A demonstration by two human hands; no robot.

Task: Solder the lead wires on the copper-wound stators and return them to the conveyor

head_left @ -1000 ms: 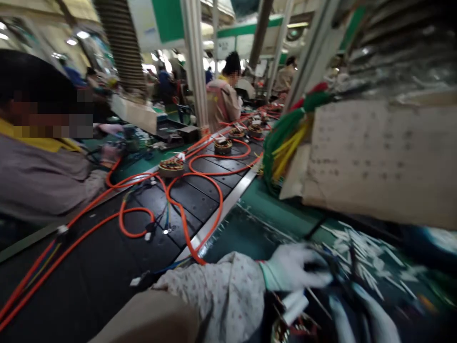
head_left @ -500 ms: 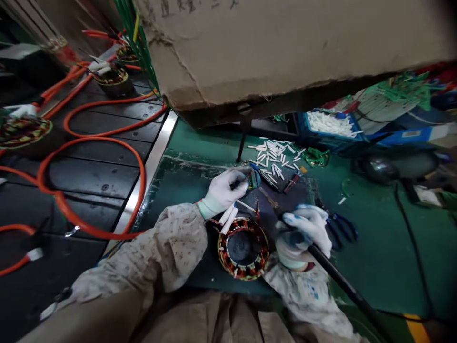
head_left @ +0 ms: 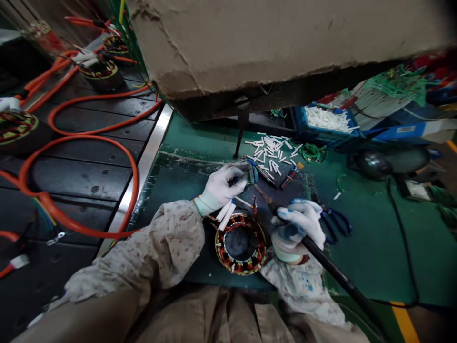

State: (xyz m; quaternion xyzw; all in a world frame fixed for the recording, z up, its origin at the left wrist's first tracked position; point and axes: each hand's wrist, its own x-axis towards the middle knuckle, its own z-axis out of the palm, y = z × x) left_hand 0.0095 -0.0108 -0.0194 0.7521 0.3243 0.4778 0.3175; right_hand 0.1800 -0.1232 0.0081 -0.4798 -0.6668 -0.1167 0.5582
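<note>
My left hand (head_left: 222,185), in a white glove, is closed on a small teal round object (head_left: 253,175), perhaps a spool; fingers hide part of it. My right hand (head_left: 303,220), gloved too, grips a soldering iron (head_left: 273,206) whose thin tip points up and left toward the left hand. Between my forearms lies a motor stator (head_left: 260,255) with copper windings around a dark centre. White sleeves (head_left: 226,215) and wire ends stick out at its upper left, just below my left hand. The iron's tip is apart from the stator.
Loose white tubes (head_left: 269,150) lie beyond my hands, near a brush (head_left: 292,175). Blue-handled pliers (head_left: 335,224) rest right of my right hand. A blue bin (head_left: 310,136) holds more tubes. A large cardboard box (head_left: 285,47) overhangs the bench. Orange cables (head_left: 134,176) and other stators (head_left: 103,76) occupy the left.
The view has shifted slightly, so everything sits a little further left and up. Both hands keep their grips, and the iron's tip stays close to the left hand.
</note>
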